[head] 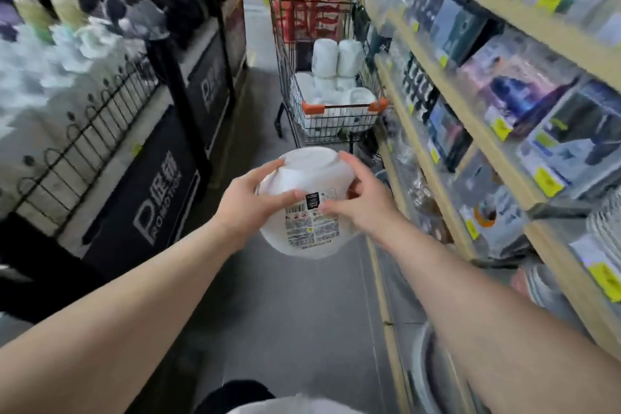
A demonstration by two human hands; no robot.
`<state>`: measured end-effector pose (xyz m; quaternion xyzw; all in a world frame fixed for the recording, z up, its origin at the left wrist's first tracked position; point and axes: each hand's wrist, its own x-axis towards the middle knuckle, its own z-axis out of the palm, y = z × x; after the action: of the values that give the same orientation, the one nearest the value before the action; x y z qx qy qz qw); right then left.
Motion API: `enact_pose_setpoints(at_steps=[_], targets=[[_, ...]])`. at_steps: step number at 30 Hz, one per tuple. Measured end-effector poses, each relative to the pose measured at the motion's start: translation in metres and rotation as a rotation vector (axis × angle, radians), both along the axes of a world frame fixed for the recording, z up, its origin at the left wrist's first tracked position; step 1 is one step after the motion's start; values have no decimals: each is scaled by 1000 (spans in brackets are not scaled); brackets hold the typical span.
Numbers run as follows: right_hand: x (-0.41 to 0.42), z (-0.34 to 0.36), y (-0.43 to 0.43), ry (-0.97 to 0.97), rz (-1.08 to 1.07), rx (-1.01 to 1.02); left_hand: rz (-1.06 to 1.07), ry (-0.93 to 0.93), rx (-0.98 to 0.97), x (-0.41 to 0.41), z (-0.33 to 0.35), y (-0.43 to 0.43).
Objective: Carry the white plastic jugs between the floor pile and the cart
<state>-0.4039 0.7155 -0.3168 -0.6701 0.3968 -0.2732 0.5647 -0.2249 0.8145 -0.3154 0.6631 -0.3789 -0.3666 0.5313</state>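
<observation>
**White bowls held in both hands, cart ahead**

The left hand and right hand curl around a stack of white bowls, turned bottom-up with a printed label facing the camera; thumbs press near the label, fingers wrap the far side. The stack hangs in mid-air over the grey aisle floor. Judging by this, the carrying is under way and the setting down is not yet done. Straight beyond the hands stands a wire shopping cart already loaded with similar white bowls. Right of the hands run wooden shelves of boxed goods with yellow price tags; left of them, black promotion stands behind low wire fencing.
</observation>
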Motion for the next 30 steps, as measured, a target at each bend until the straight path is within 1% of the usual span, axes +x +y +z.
enact_pose_setpoints(at_steps=[4, 7, 12, 17, 23, 30], targets=[[55, -2, -61, 3, 65, -6, 89, -35, -3, 46, -3, -48], [104, -10, -110, -8, 94, 8, 117, -26, -2, 90, -9, -91], [197, -19, -197, -47, 75, 10, 99, -62, 5, 183, -9, -178], [282, -11, -280, -105, 21, -26, 56, -81, 9, 272, 6, -267], [349, -5, -378, -119, -1, -62, 36, -99, -6, 344, 11, -368], [414, -17, -520, -157, -10, -78, 13, -135, -18, 412, 4, -514]])
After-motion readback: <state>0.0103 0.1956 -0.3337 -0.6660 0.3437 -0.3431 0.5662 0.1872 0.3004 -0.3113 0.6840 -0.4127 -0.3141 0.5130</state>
